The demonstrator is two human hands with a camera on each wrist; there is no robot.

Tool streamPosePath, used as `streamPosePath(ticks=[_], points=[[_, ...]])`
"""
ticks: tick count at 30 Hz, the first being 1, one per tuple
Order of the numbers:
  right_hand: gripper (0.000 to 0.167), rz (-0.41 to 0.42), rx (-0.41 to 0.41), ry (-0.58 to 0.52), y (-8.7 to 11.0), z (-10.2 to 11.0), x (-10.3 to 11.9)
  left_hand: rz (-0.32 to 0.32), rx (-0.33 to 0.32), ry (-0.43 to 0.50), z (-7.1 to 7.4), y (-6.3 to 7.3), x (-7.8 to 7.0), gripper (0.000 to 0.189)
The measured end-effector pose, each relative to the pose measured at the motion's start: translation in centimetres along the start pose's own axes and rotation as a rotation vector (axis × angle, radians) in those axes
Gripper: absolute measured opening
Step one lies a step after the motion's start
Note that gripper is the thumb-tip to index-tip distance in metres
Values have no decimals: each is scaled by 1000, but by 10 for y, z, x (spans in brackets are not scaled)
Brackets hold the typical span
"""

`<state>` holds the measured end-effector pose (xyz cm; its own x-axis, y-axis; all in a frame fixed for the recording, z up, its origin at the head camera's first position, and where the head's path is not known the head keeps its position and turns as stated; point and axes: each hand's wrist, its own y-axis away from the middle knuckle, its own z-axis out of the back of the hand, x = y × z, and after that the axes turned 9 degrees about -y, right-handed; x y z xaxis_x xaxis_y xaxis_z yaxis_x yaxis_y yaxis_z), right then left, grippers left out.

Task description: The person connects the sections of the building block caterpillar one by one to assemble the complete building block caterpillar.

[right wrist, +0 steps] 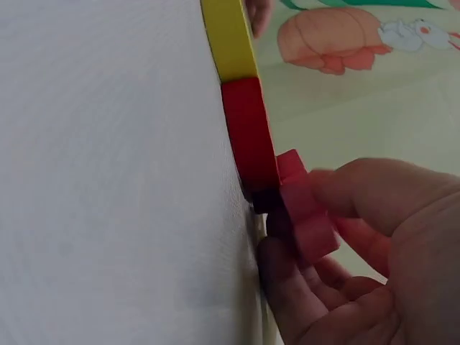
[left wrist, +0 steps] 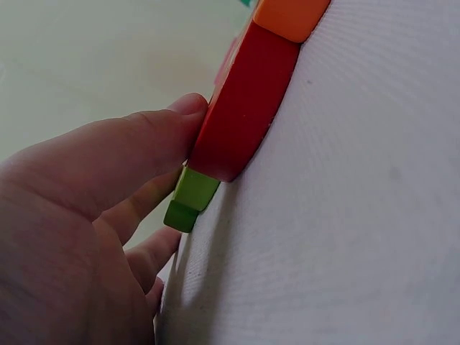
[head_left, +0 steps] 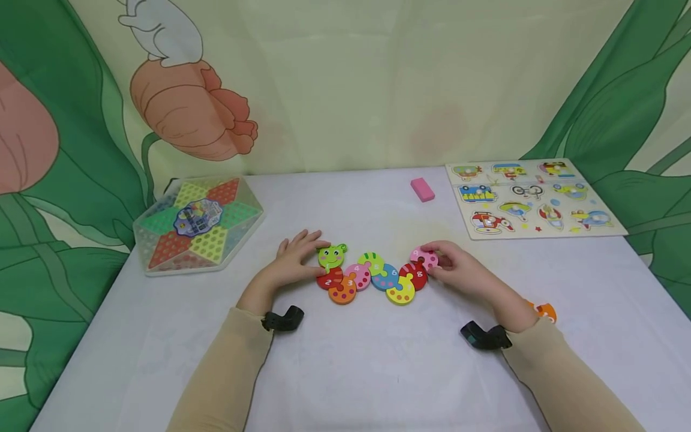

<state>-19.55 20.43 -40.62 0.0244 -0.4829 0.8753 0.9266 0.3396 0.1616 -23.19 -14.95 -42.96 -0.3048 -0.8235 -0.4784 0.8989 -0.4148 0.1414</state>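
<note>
A row of wooden caterpillar puzzle pieces lies on the table, with a smiling green head piece [head_left: 331,257] at its left end. My left hand [head_left: 294,261] rests at that end. Its thumb touches the edge of the red piece [left wrist: 248,100] marked 2, its index fingertip is at the head's upper edge, and the other fingers are spread. At the other end, my right hand [head_left: 459,267] pinches a pink dotted piece [right wrist: 307,219] between thumb and fingers. This piece is tilted against the red piece [head_left: 414,276] marked 8, beside the yellow piece [head_left: 400,291].
Partly hidden by my right forearm is an orange piece [head_left: 545,311]. A pink block [head_left: 423,189] lies farther back. At the back right is a vehicle puzzle board [head_left: 534,207]; a hexagonal checkers box [head_left: 198,225] stands at the left. A printed curtain [head_left: 345,90] hangs behind the table.
</note>
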Motion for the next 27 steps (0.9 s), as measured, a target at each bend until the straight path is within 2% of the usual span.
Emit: streamPosePath(ticks=[9, 17, 27], points=[[47, 19, -30, 102, 0, 0, -6, -8, -6, -8, -1, -1, 1, 55], [42, 61, -21, 132, -1, 1, -11, -4, -3, -8, -1, -2, 2, 55], [44, 62, -2, 132, -5, 1, -15, 2, -6, -7, -2, -2, 3, 56]])
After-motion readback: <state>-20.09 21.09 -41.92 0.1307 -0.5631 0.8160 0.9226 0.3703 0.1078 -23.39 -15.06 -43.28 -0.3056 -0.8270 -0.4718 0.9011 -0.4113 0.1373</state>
